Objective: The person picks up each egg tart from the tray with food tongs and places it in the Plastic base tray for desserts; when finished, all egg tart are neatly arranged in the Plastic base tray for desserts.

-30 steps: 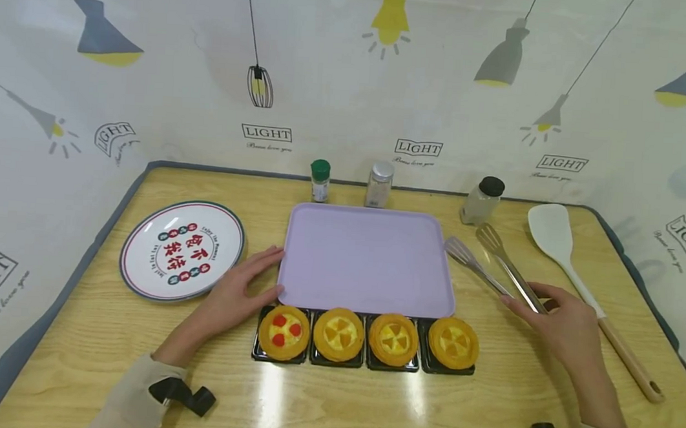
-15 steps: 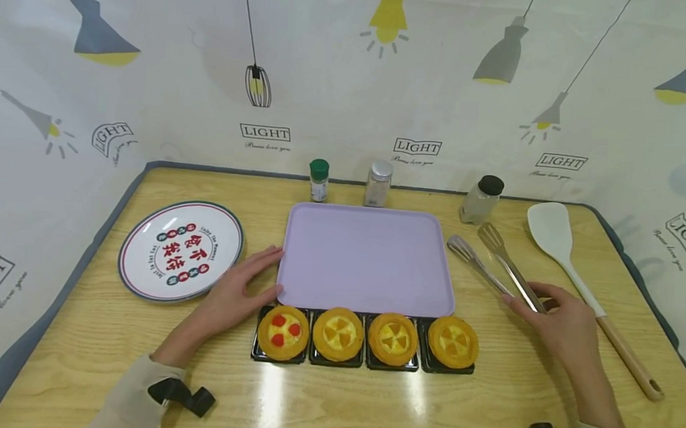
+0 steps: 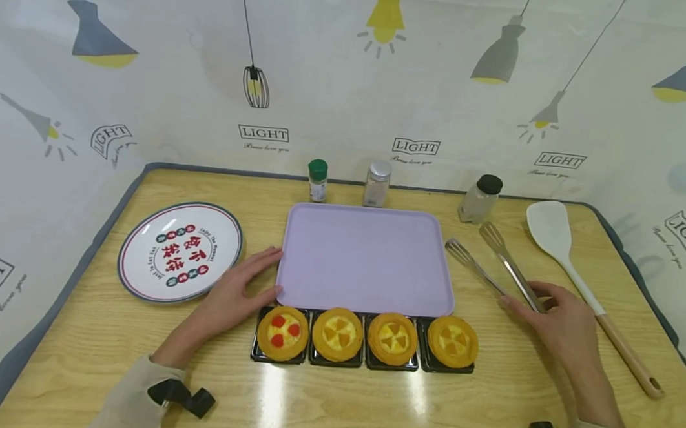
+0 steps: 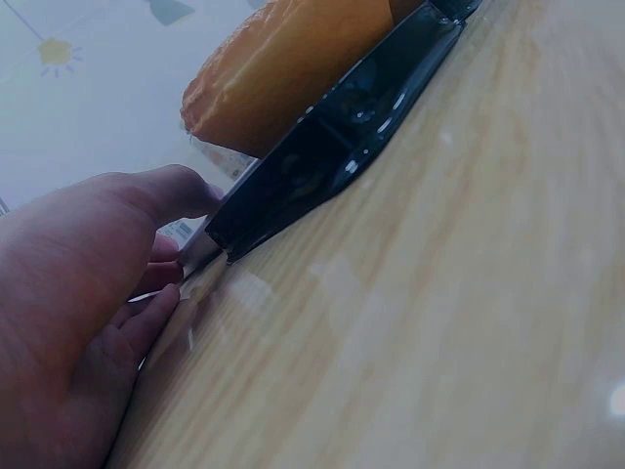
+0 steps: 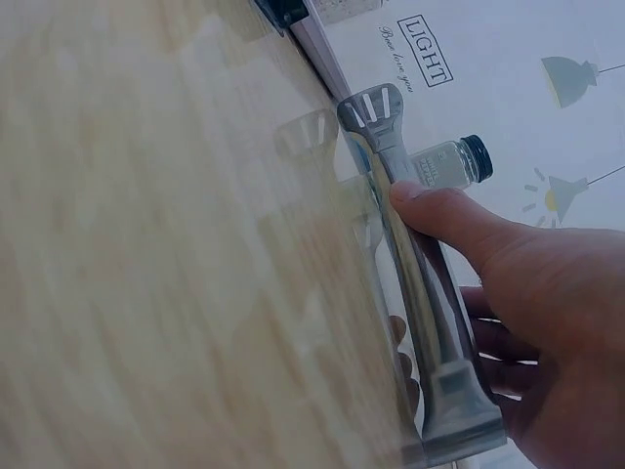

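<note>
My left hand [image 3: 236, 296] touches the left edge of a lilac tray [image 3: 366, 260] with thumb and fingertips. In the left wrist view the fingers [image 4: 146, 318] meet the tray's edge, beside a black plastic holder [image 4: 303, 166] bearing an egg tart [image 4: 283, 78]. My right hand [image 3: 567, 323] holds metal tongs [image 5: 430, 303] with slotted ends, thumb on one arm and fingers round the other side. Their ends point away from me, apart, between tray and spatula. Whether the tongs rest on the table cannot be told.
Several tarts line the tray's front edge, a red-dotted one [image 3: 283, 334] leftmost. A printed plate [image 3: 142, 262] lies left. Behind stand a green-capped jar [image 3: 318, 183], a silver-capped jar [image 3: 376, 185] and a black-capped jar [image 3: 479, 200]. A white spatula [image 3: 548, 228] with wooden handle lies right.
The far ends of the tongs stand slightly wider apart. Both hands keep their places, and the tray and tarts have not moved.
</note>
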Action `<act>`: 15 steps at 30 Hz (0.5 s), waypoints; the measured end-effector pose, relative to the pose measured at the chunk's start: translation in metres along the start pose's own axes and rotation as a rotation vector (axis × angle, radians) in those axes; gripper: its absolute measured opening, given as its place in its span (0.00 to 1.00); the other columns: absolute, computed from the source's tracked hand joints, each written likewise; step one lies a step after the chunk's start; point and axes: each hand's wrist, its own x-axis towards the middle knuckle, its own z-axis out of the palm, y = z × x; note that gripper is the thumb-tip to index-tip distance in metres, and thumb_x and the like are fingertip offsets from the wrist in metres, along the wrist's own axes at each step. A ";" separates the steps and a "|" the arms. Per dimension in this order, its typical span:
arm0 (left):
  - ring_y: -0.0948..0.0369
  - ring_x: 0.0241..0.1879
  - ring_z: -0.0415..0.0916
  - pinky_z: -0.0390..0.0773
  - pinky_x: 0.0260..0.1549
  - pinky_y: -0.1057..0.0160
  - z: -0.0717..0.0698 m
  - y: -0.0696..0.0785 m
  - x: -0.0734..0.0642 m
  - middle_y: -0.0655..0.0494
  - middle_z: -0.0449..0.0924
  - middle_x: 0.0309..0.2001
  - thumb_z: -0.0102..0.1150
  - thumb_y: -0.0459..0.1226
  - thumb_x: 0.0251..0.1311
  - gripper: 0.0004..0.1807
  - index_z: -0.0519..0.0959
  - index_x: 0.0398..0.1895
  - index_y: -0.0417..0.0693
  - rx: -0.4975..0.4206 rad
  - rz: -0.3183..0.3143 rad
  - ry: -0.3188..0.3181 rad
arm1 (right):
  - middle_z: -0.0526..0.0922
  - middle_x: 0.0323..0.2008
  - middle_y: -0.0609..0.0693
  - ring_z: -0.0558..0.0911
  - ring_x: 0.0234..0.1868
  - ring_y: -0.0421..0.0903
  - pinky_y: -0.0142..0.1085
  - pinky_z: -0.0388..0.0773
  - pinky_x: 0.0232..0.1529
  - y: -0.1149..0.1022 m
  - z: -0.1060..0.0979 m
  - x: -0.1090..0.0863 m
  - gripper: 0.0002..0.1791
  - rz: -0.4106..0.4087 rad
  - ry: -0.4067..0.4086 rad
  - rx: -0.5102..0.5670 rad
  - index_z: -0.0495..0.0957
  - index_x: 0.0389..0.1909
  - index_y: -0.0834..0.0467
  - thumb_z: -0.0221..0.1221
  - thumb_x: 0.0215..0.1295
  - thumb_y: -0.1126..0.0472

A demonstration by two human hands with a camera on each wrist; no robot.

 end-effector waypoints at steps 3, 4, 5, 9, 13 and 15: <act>0.55 0.72 0.52 0.55 0.68 0.45 0.000 0.000 -0.001 0.56 0.57 0.74 0.61 0.51 0.64 0.35 0.64 0.73 0.58 0.002 0.002 0.001 | 0.83 0.46 0.61 0.78 0.39 0.53 0.37 0.70 0.31 -0.001 0.001 0.001 0.36 0.000 -0.007 0.006 0.79 0.54 0.63 0.70 0.54 0.39; 0.55 0.72 0.52 0.55 0.69 0.45 0.000 -0.001 -0.001 0.56 0.57 0.74 0.61 0.51 0.64 0.35 0.64 0.73 0.58 0.002 0.001 0.002 | 0.83 0.46 0.61 0.77 0.39 0.53 0.37 0.71 0.31 -0.001 0.001 0.001 0.36 -0.001 -0.008 0.009 0.79 0.54 0.63 0.70 0.54 0.39; 0.55 0.72 0.52 0.55 0.69 0.45 -0.001 -0.001 -0.001 0.56 0.57 0.74 0.61 0.51 0.64 0.35 0.64 0.73 0.58 0.001 0.001 0.002 | 0.83 0.46 0.61 0.77 0.39 0.53 0.37 0.71 0.31 -0.002 0.001 0.001 0.36 -0.002 -0.011 0.011 0.79 0.54 0.64 0.70 0.54 0.39; 0.55 0.72 0.52 0.55 0.69 0.45 0.000 -0.001 -0.001 0.57 0.57 0.74 0.61 0.52 0.64 0.34 0.64 0.73 0.59 0.001 -0.004 0.004 | 0.81 0.47 0.62 0.77 0.39 0.54 0.39 0.71 0.30 -0.001 0.002 0.002 0.38 -0.004 -0.037 0.022 0.78 0.55 0.65 0.69 0.55 0.39; 0.54 0.72 0.52 0.55 0.68 0.44 0.000 -0.002 -0.002 0.56 0.57 0.74 0.61 0.51 0.64 0.35 0.64 0.73 0.59 -0.003 -0.013 0.000 | 0.80 0.48 0.64 0.78 0.40 0.57 0.43 0.72 0.31 0.001 0.006 0.002 0.39 -0.013 -0.064 0.021 0.76 0.57 0.66 0.68 0.56 0.39; 0.54 0.72 0.52 0.55 0.68 0.44 0.000 -0.001 -0.003 0.56 0.57 0.74 0.60 0.51 0.65 0.34 0.64 0.73 0.58 -0.013 -0.020 -0.007 | 0.79 0.50 0.65 0.78 0.41 0.59 0.48 0.74 0.33 0.000 0.007 0.001 0.41 -0.021 -0.067 0.019 0.73 0.59 0.68 0.67 0.57 0.39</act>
